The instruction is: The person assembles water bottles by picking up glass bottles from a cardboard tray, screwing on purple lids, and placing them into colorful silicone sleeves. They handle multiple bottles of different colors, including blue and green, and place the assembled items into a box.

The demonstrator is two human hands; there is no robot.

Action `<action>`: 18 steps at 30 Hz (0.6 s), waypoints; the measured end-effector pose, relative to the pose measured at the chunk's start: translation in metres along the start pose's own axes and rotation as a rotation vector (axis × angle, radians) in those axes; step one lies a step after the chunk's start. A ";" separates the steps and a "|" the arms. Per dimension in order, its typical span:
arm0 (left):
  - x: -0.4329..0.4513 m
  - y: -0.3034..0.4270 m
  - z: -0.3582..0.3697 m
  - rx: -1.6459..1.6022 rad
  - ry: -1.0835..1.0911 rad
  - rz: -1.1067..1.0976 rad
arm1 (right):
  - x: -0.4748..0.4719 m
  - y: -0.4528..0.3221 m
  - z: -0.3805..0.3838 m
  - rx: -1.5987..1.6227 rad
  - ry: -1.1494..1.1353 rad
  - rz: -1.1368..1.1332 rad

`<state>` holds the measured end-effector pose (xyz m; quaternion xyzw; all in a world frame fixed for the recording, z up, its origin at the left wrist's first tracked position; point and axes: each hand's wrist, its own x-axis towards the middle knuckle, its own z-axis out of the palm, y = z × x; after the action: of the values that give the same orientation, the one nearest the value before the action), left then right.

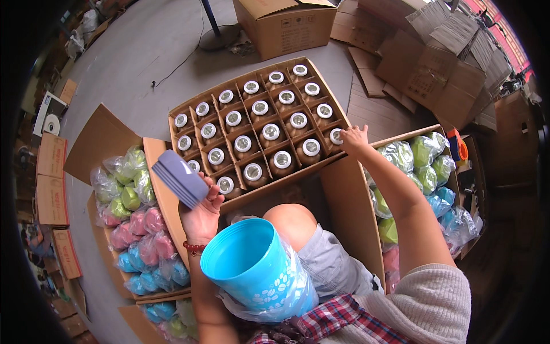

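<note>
My left hand [205,215], palm up, holds a stack of grey-purple cards [179,177], slightly blurred, above the carton's near left corner. At the carton's near right corner, my right hand [355,139] has its fingertips at the white rim of a jar [335,136]; whether they grip it is hidden. The divided cardboard carton [275,182] carries rows of glass jars, one per cell, with white ring tops and clear centres. A blue plastic tub [258,275] with a white printed pattern, partly wrapped in clear film, tilts at my lap, its mouth facing up and left.
Bagged green, pink and blue items fill a left carton [154,172] and a right carton [408,133]. An orange-and-blue tape dispenser [458,148] stands beyond the right one. Behind are a closed-looking carton [285,32], flattened cardboard [429,73] and a pole base [220,38] with a cable.
</note>
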<state>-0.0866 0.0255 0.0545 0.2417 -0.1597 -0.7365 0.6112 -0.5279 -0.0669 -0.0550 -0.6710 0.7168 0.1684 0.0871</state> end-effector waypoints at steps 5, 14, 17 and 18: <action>0.004 -0.007 0.006 -0.023 -0.016 -0.059 | 0.015 0.007 0.030 -0.107 -0.011 -0.025; 0.001 -0.006 0.009 -0.066 -0.067 -0.169 | -0.036 0.029 -0.066 0.031 0.417 -0.214; 0.008 -0.008 0.028 0.028 -0.067 -0.179 | -0.081 0.015 -0.169 -0.023 0.711 -0.450; 0.009 -0.009 0.041 0.063 -0.044 -0.190 | -0.099 0.002 -0.204 -0.070 0.767 -0.521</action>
<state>-0.1179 0.0161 0.0824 0.2584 -0.1725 -0.7909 0.5272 -0.5012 -0.0476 0.1690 -0.8451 0.4987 -0.0953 -0.1676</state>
